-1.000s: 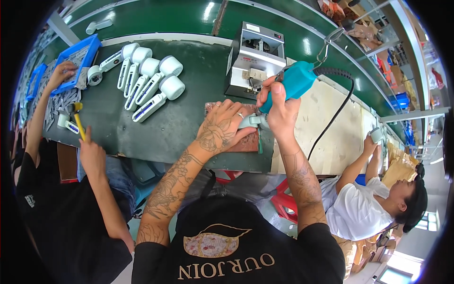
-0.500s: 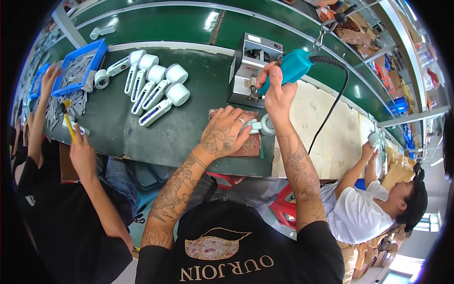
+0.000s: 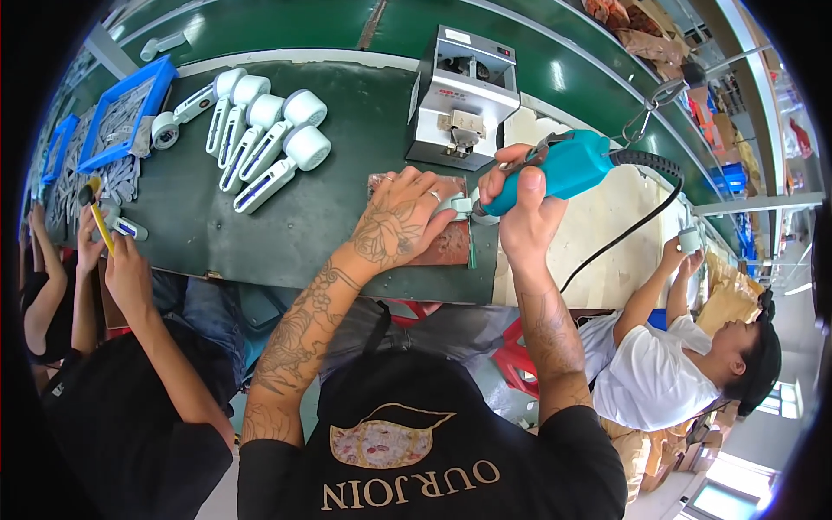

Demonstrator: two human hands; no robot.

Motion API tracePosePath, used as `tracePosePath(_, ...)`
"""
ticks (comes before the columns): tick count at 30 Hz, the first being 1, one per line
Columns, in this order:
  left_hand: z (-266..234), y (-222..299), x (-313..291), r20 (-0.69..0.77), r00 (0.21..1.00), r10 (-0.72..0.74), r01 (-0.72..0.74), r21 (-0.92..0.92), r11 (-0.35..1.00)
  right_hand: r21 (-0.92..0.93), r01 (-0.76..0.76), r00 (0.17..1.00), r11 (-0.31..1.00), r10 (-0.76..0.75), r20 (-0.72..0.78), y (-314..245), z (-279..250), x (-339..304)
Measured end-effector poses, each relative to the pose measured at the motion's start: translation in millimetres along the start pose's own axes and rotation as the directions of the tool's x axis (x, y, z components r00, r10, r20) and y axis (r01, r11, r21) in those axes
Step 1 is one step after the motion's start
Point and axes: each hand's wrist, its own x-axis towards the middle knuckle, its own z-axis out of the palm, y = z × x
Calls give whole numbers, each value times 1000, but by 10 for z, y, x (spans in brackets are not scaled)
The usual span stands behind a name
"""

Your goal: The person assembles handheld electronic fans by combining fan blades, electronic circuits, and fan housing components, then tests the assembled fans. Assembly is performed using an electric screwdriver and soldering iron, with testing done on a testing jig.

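Observation:
My left hand (image 3: 400, 215) bends over a pale round-headed device (image 3: 461, 206), holding it down on a reddish-brown block (image 3: 446, 249); much of the device is hidden under my fingers. In my right hand (image 3: 530, 208) is a teal electric screwdriver (image 3: 572, 169), its body tilted. The screwdriver's tip is down at the device, by its round head; whether it touches a screw cannot be seen. Several similar pale devices (image 3: 305, 149) with round heads and slim handles lie to the left on the dark green mat (image 3: 338, 104).
A grey metal machine (image 3: 433, 121) stands behind the block. The screwdriver hangs from a metal hook (image 3: 637, 126), trailing a black cable (image 3: 598, 253). Blue trays (image 3: 162, 91) of grey parts stand far left. A left-hand co-worker grips a yellow-handled hammer (image 3: 102, 227); another person (image 3: 659, 373) sits right.
My right hand has brought the screwdriver down from above to the device on the block. My left hand stays over the device. The left co-worker's hands have shifted around the hammer.

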Motion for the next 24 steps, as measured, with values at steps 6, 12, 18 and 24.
tracePosePath(6,9,21,-30,5,1000,13,-13,15,1000,-77,-12,1000,997,13,14,39,-39,-40)
tracePosePath(12,40,53,-67,26,1000,-6,4,59,998,-51,-6,1000,999,7,25,138,-58,-117)
tracePosePath(18,51,27,-35,61,998,-22,20,25,999,-50,14,999,999,-12,40,209,-61,-98)
tracePosePath(24,-25,72,28,27,1000,-9,9,14,1000,-68,32,999,997,-32,6,176,-14,-65)
